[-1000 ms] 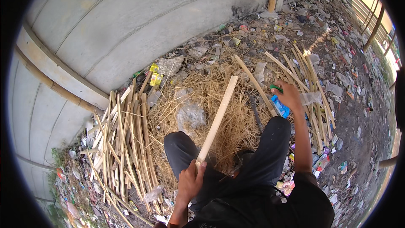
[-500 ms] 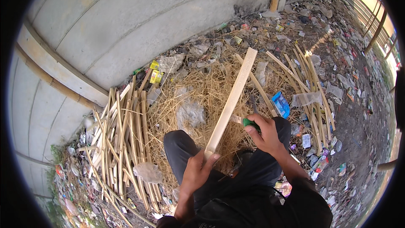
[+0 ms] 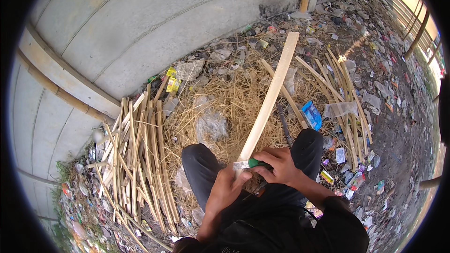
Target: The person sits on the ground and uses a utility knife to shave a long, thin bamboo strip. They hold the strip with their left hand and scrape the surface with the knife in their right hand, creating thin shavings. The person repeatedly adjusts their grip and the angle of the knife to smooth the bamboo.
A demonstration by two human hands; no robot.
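Observation:
My left hand (image 3: 225,188) is closed round the near end of a long flat bamboo strip (image 3: 272,96), which slants up and away to the right between my knees. In my right hand (image 3: 280,166) is a knife (image 3: 253,162) with a green handle, gripped by the handle. Its short pale blade lies across the strip just beyond my left thumb. Both hands are close together in front of my lap. The palm side of each hand is hidden.
Bamboo strips lie heaped on the left (image 3: 140,159), with another pile of strips (image 3: 349,107) at the right. Shavings (image 3: 234,93) cover the ground ahead, with a blue plastic packet (image 3: 311,115) beside them. A concrete wall (image 3: 173,14) stands beyond; litter is strewn around.
My right hand has moved left and nearer, bringing the knife blade from beside the strip onto its near part. The strip has shifted up and to the right with my left hand.

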